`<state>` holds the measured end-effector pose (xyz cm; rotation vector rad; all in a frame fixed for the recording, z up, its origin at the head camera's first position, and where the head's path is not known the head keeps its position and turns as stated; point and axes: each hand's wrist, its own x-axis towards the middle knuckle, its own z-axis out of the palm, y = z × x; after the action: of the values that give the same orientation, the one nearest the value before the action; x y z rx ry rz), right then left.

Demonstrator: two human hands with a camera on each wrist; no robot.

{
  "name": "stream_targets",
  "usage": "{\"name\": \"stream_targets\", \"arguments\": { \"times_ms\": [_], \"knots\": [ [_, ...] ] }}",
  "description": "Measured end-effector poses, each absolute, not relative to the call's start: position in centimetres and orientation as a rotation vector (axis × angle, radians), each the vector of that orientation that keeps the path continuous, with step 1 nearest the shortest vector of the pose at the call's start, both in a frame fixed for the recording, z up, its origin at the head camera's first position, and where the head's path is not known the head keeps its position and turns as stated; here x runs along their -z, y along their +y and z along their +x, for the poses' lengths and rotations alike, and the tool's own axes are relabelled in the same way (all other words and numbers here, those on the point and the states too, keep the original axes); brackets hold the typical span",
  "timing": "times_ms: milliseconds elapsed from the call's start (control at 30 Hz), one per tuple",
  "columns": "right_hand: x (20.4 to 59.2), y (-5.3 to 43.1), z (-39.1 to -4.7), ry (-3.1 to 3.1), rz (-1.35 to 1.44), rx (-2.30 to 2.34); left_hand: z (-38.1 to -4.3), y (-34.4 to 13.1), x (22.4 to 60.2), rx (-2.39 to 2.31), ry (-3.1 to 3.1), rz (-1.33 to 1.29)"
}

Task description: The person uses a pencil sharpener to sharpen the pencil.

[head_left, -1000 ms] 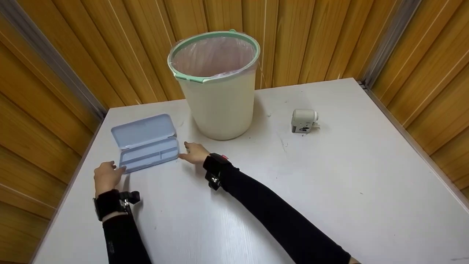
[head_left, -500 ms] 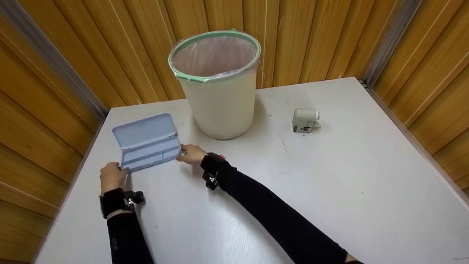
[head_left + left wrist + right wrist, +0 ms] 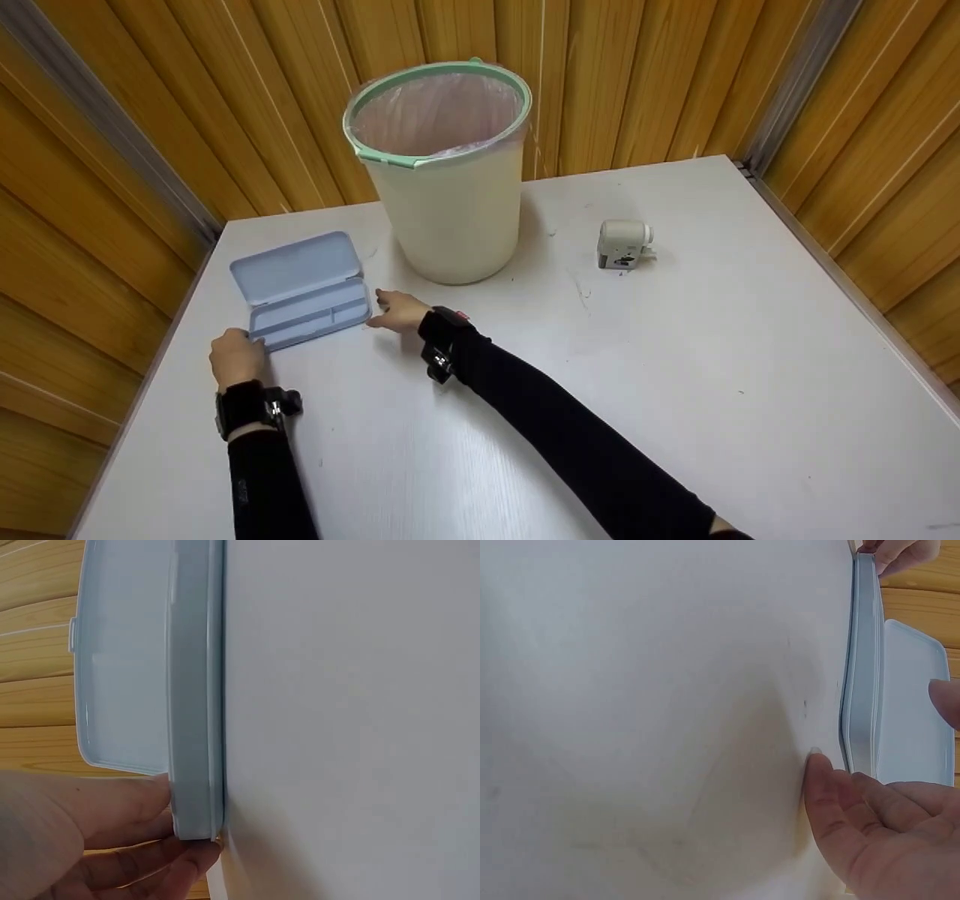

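Note:
A light blue plastic pencil case (image 3: 298, 268) lies on the table at the left, its lid folded back and its divided tray facing up. At the case's near left corner my left hand (image 3: 236, 358) grips the end. The left wrist view shows that thumb (image 3: 127, 802) against the top edge and the other fingers bent around the end wall. My right hand (image 3: 401, 313) hovers just off the case's right end, thumb and fingers spread apart. In the right wrist view, its fingertips (image 3: 821, 772) are close to the case's end and near the table surface.
A cream bin (image 3: 457, 210) with a green rim and a clear liner stands behind the case. Farther right on the white table (image 3: 675, 375) is a small grey-beige device (image 3: 622, 244) with a white knob. Wood-patterned walls (image 3: 600, 82) enclose the back and sides.
My left hand has moved right and taken hold of the case's corner, and the case has shifted very slightly right. The right hand came in to the right end, then drew back a little.

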<state>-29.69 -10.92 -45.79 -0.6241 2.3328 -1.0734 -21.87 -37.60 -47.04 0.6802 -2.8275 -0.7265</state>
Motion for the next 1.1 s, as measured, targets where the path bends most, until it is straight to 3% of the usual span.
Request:
{"name": "stream_targets", "arguments": {
  "times_ms": [533, 867, 1100],
  "knots": [
    [46.1, -11.1, -29.7, 2.432, -0.622, 1.122, -21.1, -38.0, 44.5, 1.031, -3.113, 0.585],
    [46.7, -10.4, -30.1, 2.675, -0.539, 1.107, -20.9, -37.7, 43.7, 0.985, -3.214, 0.394],
    [46.9, -9.4, -30.4, 2.826, -0.672, 0.914, -21.1, -37.1, 43.6, 0.956, -3.273, 0.280]
  ]
}}
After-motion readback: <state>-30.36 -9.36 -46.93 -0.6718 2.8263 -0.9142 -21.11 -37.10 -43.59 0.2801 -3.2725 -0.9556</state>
